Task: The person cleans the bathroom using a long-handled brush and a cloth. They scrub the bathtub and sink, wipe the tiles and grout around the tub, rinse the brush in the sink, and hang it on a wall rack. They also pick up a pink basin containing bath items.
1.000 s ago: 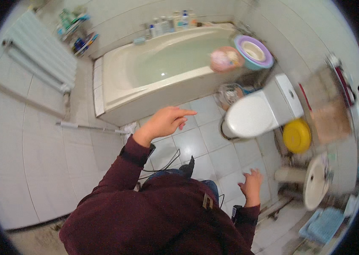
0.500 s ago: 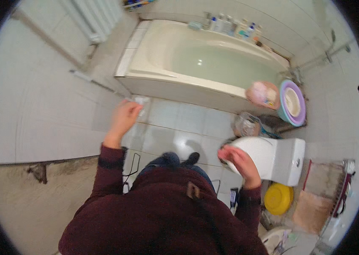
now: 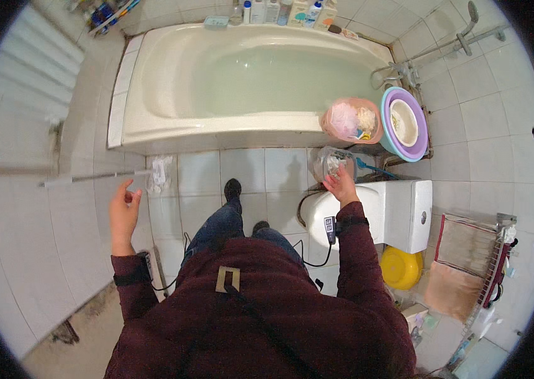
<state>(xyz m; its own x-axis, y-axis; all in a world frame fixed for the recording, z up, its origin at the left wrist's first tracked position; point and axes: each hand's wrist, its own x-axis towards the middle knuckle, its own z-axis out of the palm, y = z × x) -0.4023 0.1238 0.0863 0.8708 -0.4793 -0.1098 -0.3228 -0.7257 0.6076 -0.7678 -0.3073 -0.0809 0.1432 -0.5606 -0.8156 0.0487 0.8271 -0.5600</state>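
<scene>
My left hand is raised over the left side of the floor, fingers apart and nothing in them. It is nearest to the pale tiled wall and a white crumpled packet. My right hand hangs open above the edge of the white toilet, its fingers pointing at a clear bin with white scraps inside. Whether the fingertips touch the bin cannot be told. A small black-and-white device with a black cable is strapped at my right wrist.
Ahead lies a cream bathtub holding greenish water, with several bottles along its far side. A pink basket and nested basins sit at its right end. A yellow basin and a towel rack are at right.
One foot is now forward, and the tub and toilet appear nearer. My right hand has swung from over the toilet lid toward the bin. My left hand is farther out to the left.
</scene>
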